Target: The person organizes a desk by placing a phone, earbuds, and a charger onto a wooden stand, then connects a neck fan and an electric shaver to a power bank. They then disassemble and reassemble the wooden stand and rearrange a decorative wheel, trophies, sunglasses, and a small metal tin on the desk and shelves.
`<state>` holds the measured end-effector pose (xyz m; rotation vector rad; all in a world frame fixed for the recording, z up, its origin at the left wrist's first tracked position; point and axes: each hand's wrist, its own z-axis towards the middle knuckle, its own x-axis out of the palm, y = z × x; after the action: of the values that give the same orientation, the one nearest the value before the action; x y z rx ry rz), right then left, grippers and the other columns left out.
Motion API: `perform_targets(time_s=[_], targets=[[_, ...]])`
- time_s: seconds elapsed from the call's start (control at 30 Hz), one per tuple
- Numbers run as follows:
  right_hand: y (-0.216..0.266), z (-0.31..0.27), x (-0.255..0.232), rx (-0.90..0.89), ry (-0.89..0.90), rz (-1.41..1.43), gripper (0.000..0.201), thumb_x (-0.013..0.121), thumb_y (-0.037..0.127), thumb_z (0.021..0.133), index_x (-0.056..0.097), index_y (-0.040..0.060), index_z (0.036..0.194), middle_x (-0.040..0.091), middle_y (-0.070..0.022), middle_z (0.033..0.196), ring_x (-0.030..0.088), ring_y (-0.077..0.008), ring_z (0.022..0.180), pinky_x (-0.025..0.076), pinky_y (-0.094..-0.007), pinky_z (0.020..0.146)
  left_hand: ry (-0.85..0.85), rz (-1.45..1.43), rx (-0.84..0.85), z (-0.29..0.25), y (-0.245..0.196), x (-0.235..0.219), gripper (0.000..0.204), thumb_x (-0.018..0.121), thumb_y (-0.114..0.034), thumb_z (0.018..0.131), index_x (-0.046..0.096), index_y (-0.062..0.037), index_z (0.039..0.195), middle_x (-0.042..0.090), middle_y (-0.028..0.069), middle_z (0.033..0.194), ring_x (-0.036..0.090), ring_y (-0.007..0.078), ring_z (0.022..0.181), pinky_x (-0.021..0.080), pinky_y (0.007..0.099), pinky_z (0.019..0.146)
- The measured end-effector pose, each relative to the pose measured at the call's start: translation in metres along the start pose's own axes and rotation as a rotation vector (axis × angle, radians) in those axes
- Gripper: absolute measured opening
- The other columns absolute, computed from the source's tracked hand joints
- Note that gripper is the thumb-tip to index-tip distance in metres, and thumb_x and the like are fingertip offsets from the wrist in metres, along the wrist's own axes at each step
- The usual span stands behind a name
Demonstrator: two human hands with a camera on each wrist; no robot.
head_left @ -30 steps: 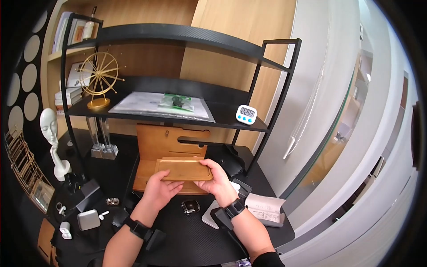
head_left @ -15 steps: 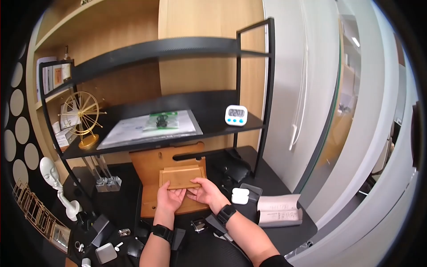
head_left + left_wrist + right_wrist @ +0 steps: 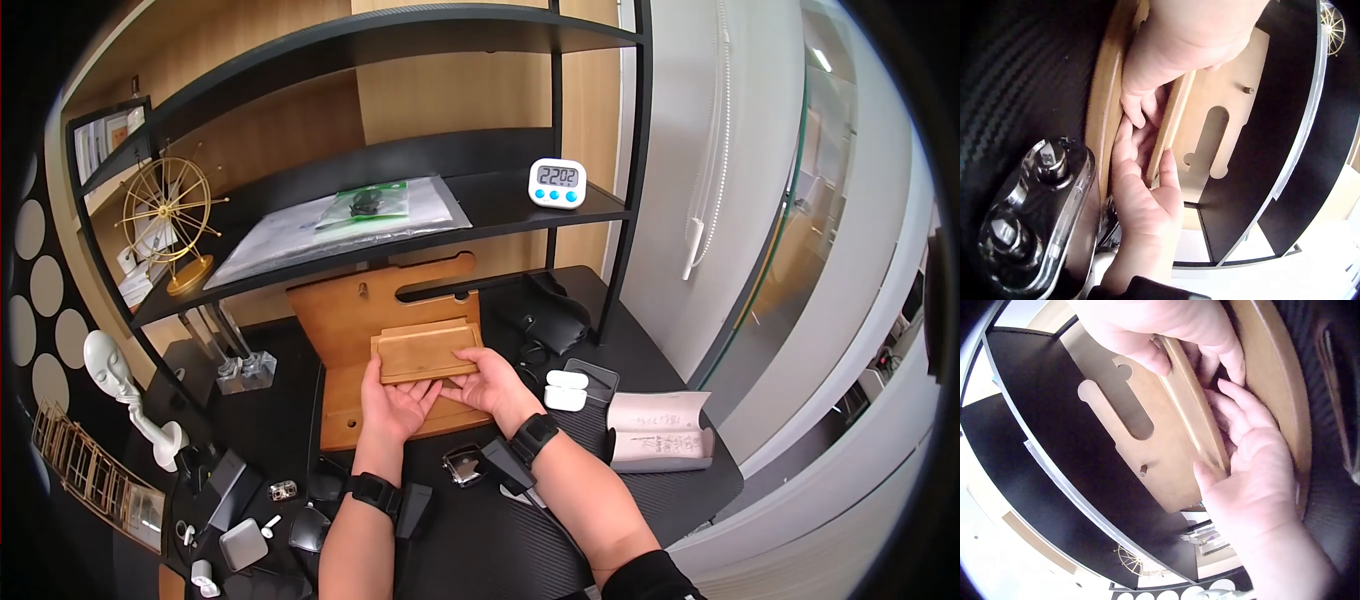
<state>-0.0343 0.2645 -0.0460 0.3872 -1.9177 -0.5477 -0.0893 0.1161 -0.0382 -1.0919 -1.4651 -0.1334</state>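
Observation:
A small rectangular wooden tray (image 3: 425,352) is held level between both hands, above the base of a larger wooden stand (image 3: 340,318). My left hand (image 3: 394,410) grips its left end, thumb on the rim and fingers underneath. At the right end my right hand (image 3: 494,388) pinches it, thumb over the near edge. Beneath the tray (image 3: 1174,119) in the left wrist view, fingertips of the left hand (image 3: 1188,39) and right hand (image 3: 1147,203) meet. The right wrist view shows the tray (image 3: 1192,403) edge-on, with the slotted back panel (image 3: 1169,447) behind.
A black shelf (image 3: 500,222) with a white timer (image 3: 557,184) rises behind. Right of the stand lie a black pouch (image 3: 555,318), white earbud case (image 3: 566,391) and open glasses case (image 3: 660,440). A watch (image 3: 463,466) lies nearer; several small items and a white sculpture (image 3: 130,385) stand left.
The head view has shifted and tilted, moving the whole scene in the frame. Both hands keep their hold on the tray, which stays over the stand's base.

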Motion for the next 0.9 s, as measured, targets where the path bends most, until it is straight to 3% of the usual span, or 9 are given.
perform_targets(time_s=[0.2,0.63,0.9], targets=[[0.001,-0.005,0.004,-0.018,0.008,0.043,0.030,0.049,0.012,0.087,0.049,0.0085,0.117,0.058,-0.0112,0.115,0.057,-0.0248,0.107,0.039,-0.0510,0.095,-0.044,-0.005,0.022,0.001,0.001,0.002,0.069,0.037,-0.063,0.089,0.039,-0.0093,0.133,0.044,0.0153,0.131,0.041,0.0298,0.125,0.031,0.0443,0.106],[-0.001,-0.004,0.000,-0.049,0.054,0.015,0.033,0.050,0.003,0.078,0.052,0.0056,0.110,0.060,-0.0109,0.108,0.057,-0.0243,0.102,0.039,-0.0493,0.094,-0.070,0.017,0.033,0.006,0.004,-0.002,0.064,0.031,-0.058,0.092,0.039,-0.0080,0.131,0.049,0.0132,0.125,0.047,0.0282,0.118,0.034,0.0445,0.104],[-0.003,-0.001,-0.003,-0.085,0.087,0.011,0.032,0.049,0.004,0.076,0.051,0.0072,0.108,0.058,-0.0080,0.106,0.055,-0.0224,0.101,0.039,-0.0456,0.091,-0.082,0.100,0.037,0.010,0.007,-0.003,0.072,0.025,-0.064,0.091,0.040,-0.0063,0.130,0.051,0.0146,0.123,0.049,0.0282,0.117,0.037,0.0431,0.102]])
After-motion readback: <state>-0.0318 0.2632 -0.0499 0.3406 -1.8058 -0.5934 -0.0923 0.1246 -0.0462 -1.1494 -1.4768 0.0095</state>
